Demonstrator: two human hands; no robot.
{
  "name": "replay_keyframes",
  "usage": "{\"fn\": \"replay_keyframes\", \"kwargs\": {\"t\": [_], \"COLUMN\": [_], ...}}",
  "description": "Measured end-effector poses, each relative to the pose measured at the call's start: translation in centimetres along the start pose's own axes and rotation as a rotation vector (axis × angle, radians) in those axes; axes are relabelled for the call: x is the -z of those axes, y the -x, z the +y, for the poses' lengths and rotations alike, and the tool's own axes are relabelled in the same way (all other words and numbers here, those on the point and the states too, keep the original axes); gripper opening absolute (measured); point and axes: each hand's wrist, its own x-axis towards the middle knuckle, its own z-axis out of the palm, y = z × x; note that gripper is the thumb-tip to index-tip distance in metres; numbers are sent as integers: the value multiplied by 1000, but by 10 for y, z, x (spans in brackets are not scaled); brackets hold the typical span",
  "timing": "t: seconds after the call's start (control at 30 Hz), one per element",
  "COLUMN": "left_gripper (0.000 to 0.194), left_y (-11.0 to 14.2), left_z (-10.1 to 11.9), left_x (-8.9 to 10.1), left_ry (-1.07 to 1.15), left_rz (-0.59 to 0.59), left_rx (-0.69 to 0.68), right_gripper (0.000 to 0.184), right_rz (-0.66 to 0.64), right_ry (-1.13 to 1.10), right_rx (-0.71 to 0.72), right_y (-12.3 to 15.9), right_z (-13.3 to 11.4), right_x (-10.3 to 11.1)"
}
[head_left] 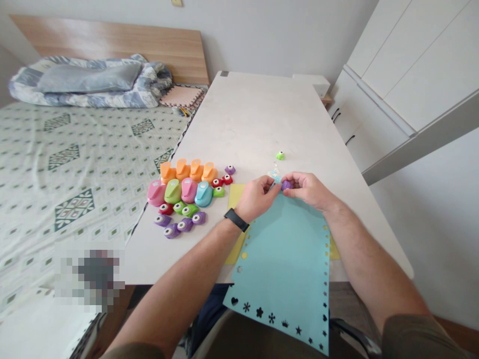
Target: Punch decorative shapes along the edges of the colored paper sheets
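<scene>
My left hand (260, 197) pinches blue sheet (286, 259) | right hand (310, 192), purple punch (287, 185) | three edges show holes; far edge partly hidden

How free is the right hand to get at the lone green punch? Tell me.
Probably yes: the lone green punch sits just beyond the right hand, with nothing tall between. That hand's fingers hold a purple punch, though, and would likely need to let go.
</scene>
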Motion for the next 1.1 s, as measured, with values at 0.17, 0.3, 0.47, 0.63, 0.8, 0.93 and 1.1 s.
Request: {"fn": "replay_keyframes", "kwargs": {"t": [0.17,0.3,0.47,0.63,0.8,0.93,1.1], "left_gripper": [56,64,66,66,64,65,64], "left_y": [2,2,3,2,3,3,4], "left_z": [8,9,9,10,9,6,5], "left_x": [5,7,6,6,6,6,6], "left_ry": [-138,-198,-239,-240,-237,-233,-233], "left_rz": [-24,-72,-95,-128,-141,-137,-142], "left_rx": [-27,-58,-31,-25,-41,-48,-51], "right_gripper": [34,32,32,32,32,33,31], "right_rz": [-15,-36,-54,-53,-50,-45,-45], "right_ry": [-22,-35,6,53,85,101,125], "right_rx": [13,12,36,56,56,57,71], "right_y": [-1,-1,1,2,3,3,2], "right_z": [1,3,3,1,-1,-1,4], "right_x": [0,0,-1,-1,-3,-5,-5]}}
